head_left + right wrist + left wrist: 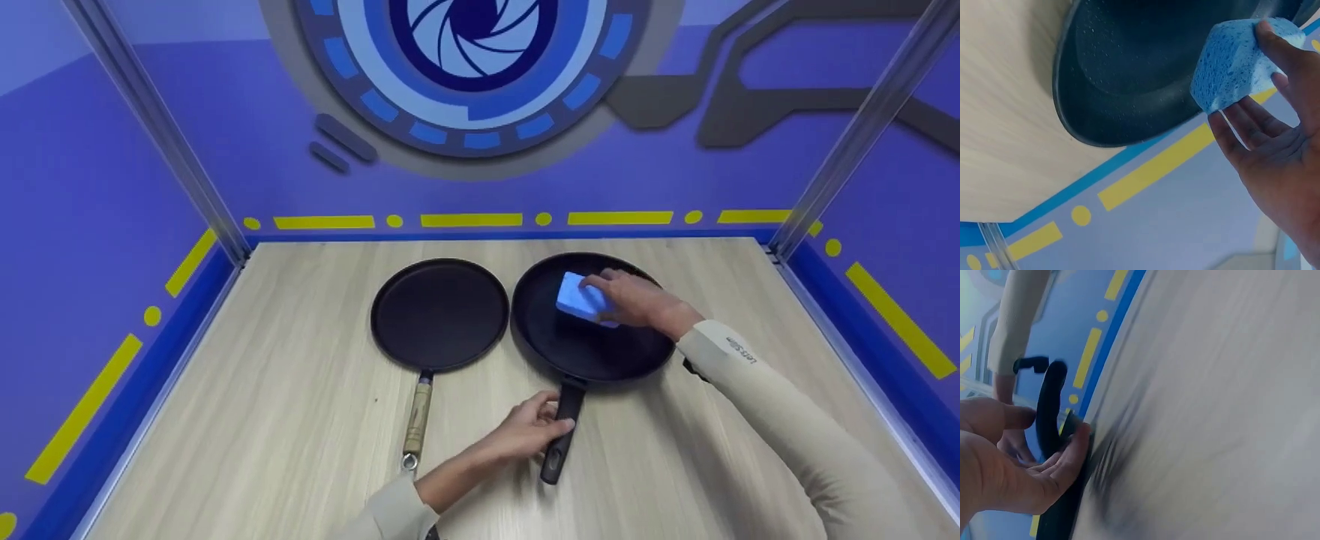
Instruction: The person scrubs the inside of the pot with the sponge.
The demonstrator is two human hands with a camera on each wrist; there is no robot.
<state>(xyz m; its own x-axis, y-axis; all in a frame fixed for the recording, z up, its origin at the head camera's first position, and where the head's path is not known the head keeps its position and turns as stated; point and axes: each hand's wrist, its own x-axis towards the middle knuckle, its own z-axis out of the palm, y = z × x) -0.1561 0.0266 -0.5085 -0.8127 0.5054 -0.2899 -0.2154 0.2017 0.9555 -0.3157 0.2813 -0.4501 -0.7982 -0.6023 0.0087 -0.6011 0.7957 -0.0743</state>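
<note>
My right hand grips a light blue sponge over the inside of a black frying pan. In the right wrist view the sponge shows its pores, with the thumb on one face and fingertips along another edge. My left hand holds the pan's black handle, its thumb on the near side and the other fingers partly hidden behind. The left wrist view has that handle between the thumb and curled fingers of the left hand.
Left of the frying pan lies a flat black crepe pan, rims close together. Its wooden handle points toward the front, near my left forearm. Blue panels enclose the pale wooden table at the back and sides.
</note>
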